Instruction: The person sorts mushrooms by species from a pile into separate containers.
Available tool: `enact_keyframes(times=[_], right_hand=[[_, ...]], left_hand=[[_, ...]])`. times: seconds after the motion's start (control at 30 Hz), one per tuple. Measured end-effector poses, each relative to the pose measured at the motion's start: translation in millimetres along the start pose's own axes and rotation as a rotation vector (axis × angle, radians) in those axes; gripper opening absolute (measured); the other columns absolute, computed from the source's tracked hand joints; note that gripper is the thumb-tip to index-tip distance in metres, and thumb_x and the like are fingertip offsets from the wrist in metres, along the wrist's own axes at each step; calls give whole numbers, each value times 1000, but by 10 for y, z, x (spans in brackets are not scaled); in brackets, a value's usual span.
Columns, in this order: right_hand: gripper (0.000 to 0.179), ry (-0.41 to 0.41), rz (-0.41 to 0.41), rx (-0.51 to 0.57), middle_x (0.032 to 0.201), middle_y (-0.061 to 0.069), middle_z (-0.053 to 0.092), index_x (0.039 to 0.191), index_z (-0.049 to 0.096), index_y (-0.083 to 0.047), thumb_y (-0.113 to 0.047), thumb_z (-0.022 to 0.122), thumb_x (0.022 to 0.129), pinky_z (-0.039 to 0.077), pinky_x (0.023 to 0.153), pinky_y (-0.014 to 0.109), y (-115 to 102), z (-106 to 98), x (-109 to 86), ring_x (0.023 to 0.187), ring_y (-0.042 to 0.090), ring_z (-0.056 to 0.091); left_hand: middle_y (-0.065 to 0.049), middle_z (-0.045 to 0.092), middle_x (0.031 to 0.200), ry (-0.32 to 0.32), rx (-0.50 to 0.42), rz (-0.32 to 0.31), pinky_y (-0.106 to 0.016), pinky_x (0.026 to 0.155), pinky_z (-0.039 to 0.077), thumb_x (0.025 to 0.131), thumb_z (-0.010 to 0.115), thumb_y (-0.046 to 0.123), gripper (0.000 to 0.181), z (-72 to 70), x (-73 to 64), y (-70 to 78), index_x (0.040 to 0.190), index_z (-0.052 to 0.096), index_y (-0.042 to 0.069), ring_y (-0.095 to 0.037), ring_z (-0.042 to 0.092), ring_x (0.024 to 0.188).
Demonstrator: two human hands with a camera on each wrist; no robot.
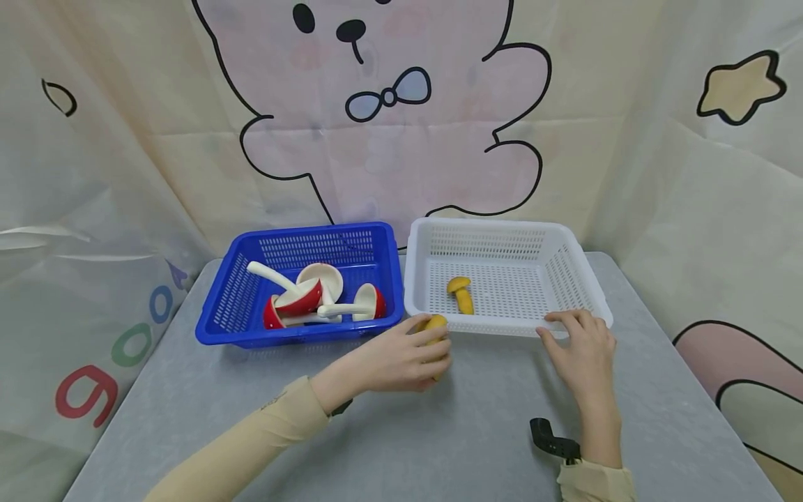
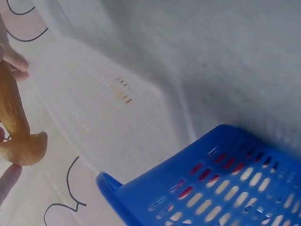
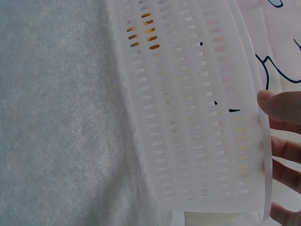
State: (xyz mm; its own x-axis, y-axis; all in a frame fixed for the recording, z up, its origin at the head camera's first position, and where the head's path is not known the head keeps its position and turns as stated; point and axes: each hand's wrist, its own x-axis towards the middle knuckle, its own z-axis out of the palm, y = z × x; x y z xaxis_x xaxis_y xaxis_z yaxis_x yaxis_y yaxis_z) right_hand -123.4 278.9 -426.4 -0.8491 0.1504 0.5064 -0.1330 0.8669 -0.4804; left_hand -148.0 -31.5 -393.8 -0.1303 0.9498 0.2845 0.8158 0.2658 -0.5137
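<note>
My left hand (image 1: 398,357) holds a yellow toy mushroom (image 2: 18,113) in front of the white basket's near rim. In the left wrist view its stem and cap show between the fingers; in the head view the hand mostly covers it. With my right hand (image 1: 585,359) I grip the near rim of the white plastic basket (image 3: 188,127) toward its right corner, thumb on the outer side and fingers over the edge. Inside that basket lies another yellow mushroom (image 1: 462,295), toward the left.
Beside the white basket on the left stands a blue basket (image 1: 251,338) with several red-and-white toy mushrooms (image 1: 300,298). Both baskets are on a grey table (image 1: 477,432). A printed cloth (image 1: 389,160) hangs behind the table and along its sides.
</note>
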Motion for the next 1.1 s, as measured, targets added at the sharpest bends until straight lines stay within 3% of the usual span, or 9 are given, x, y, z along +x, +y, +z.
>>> enact_keyframes(times=[0.37,0.6,0.93,1.1], right_hand=[[23,0,-7,5,104,17,60,100,68,-6,-14,76,79,31,84,60,21,9,-6,100,41,48],[23,-11,1,-4,106,18,59,101,68,-6,-13,76,80,30,86,61,17,5,12,101,41,48],[24,-17,12,0,106,17,58,102,68,-6,-13,76,81,29,87,61,18,-3,8,101,40,47],[24,-24,15,1,106,17,58,102,68,-6,-14,75,81,29,89,62,12,-5,3,101,40,46]], left_hand=[[4,63,123,30,-36,0,-40,108,40,86,63,49,38,-34,241,-255,116,60,26,-18,50,127],[5,62,119,24,-30,23,-39,105,41,88,60,44,29,-56,417,-475,110,60,25,-17,51,124],[5,61,110,-85,-61,64,-37,103,41,89,61,42,21,-13,676,-784,101,61,24,-17,51,116],[3,62,112,-164,-59,78,-37,101,41,89,61,45,26,16,784,-901,104,63,24,-18,51,119]])
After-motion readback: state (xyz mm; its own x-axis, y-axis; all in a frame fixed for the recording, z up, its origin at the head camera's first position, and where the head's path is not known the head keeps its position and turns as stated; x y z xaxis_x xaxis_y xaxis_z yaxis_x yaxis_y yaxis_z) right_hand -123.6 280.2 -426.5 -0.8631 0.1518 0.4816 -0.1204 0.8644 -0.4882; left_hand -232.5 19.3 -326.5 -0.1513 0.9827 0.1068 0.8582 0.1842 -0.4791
